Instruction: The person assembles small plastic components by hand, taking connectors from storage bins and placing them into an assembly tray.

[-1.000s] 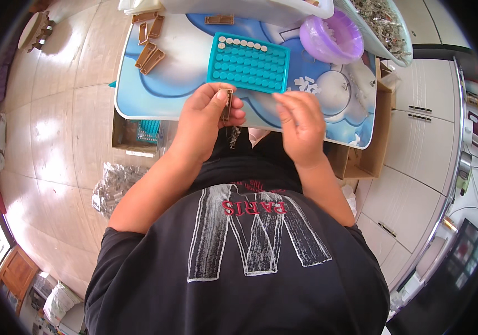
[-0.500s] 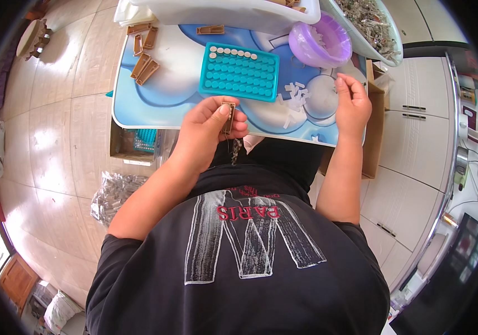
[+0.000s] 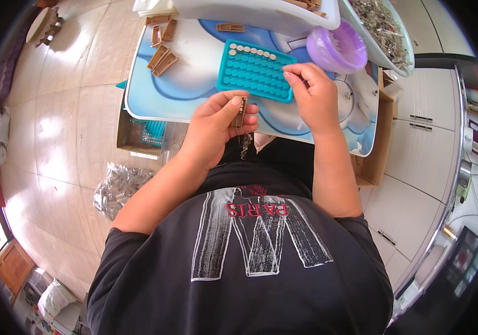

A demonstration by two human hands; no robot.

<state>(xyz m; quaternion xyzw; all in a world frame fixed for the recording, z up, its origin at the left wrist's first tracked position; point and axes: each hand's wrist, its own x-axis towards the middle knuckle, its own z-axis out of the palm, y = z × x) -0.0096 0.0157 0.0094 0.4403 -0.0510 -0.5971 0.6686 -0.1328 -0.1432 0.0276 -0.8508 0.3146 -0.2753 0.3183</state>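
Note:
My left hand is closed around a small, narrow brown plastic casing, thumb on its face, just in front of the table edge. Light bits show inside the casing, and a dark chain-like strand hangs below it. Over the right side of a teal tray is my right hand, thumb and index finger pinched together. Whatever they may hold is too small to make out. Rows of round pockets fill the tray, with several white round pieces along its far row. A white sliver shows beside my right wrist.
More brown casings lie on the blue-and-white table at the far left. A white bin, a purple bowl and a tub of small metallic parts stand along the back. Below the left edge are a cardboard box and a clear bag.
My right hand has moved left from the table's right side to the tray's right part, its fingers now pinched. My left hand still holds the brown casing. The view has shifted slightly.

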